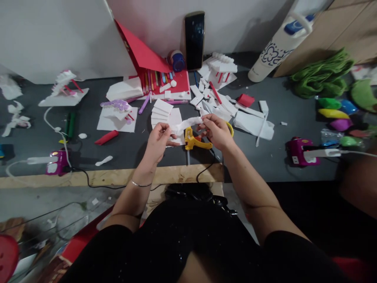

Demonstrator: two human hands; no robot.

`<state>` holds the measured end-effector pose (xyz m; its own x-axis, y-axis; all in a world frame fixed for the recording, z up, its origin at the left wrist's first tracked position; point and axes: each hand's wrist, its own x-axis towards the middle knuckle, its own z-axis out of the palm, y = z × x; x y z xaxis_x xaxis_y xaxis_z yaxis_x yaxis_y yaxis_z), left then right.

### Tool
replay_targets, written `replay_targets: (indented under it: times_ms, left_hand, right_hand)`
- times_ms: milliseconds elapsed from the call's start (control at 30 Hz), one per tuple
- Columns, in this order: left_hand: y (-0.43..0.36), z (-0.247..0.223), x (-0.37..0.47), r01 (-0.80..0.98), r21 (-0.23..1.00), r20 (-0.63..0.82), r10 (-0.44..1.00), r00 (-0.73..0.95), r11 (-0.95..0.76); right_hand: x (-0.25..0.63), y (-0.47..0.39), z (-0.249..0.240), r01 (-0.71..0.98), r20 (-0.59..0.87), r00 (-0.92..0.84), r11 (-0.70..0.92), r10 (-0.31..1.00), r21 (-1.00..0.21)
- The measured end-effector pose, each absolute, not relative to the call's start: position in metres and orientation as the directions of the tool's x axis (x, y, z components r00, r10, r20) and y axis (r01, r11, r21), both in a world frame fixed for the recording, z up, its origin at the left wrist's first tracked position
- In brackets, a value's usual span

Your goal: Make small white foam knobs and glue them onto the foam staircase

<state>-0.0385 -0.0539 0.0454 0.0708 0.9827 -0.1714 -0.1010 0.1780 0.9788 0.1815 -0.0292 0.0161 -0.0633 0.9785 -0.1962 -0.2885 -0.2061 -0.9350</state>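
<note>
Between my two hands stretches a crumpled white strip (191, 122), thin like tissue or soft clay; its material is unclear. My left hand (159, 142) pinches the left end, and my right hand (217, 130) pinches the right end. Just below the strip lies a yellow glue gun (193, 142), its handle pointing toward my right hand. A yellow ring (231, 129), perhaps a tape roll, is partly hidden behind that hand. White foam steps (161, 112) on a white board sit beyond my left hand.
Foam scraps (206, 92) and a red folder (141, 47) lie behind. A phone (194, 39) and a white bottle (277, 51) stand at the back. Purple power adapters (57, 162) with cables sit near the front edge. Small foam models (66, 88) stand left. A person's limb (361, 184) shows right.
</note>
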Motion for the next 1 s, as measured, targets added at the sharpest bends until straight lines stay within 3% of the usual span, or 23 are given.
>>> replay_targets:
  times_ms: [200,367,467,567,700,867,1000]
  left_hand:
    - [-0.048,0.047,-0.033,-0.100,0.974,-0.191,0.975,0.113,0.203]
    - [-0.046,0.056,-0.037,-0.107,0.980,-0.149,0.978,0.147,0.166]
    - [-0.043,0.063,-0.035,-0.055,0.986,-0.138,0.961,0.238,0.155]
    - [-0.037,0.070,-0.033,0.026,0.997,-0.072,0.971,0.226,0.068]
    - [-0.027,0.070,-0.041,0.114,0.993,0.012,0.995,0.097,-0.023]
    - [-0.025,0.068,-0.048,0.094,0.995,-0.023,0.997,0.069,0.016]
    - [-0.034,0.070,-0.056,0.086,0.988,-0.143,0.978,0.151,0.131]
  right_hand:
    - [0.171,-0.011,0.009,-0.213,-0.136,-0.205,-0.180,0.969,-0.960]
    - [0.173,-0.004,0.015,-0.143,-0.042,-0.161,-0.065,0.986,-0.988]
    - [0.167,-0.007,0.033,-0.139,0.060,-0.357,0.010,0.932,-0.990]
    - [0.160,-0.012,0.049,-0.008,-0.039,-0.496,-0.050,0.867,-0.999]
    - [0.166,-0.015,0.057,0.157,-0.189,-0.442,-0.132,0.877,-0.979]
    - [0.184,-0.016,0.051,0.113,-0.198,-0.335,-0.169,0.921,-0.979]
    - [0.199,-0.021,0.047,0.124,-0.207,-0.319,-0.176,0.925,-0.977]
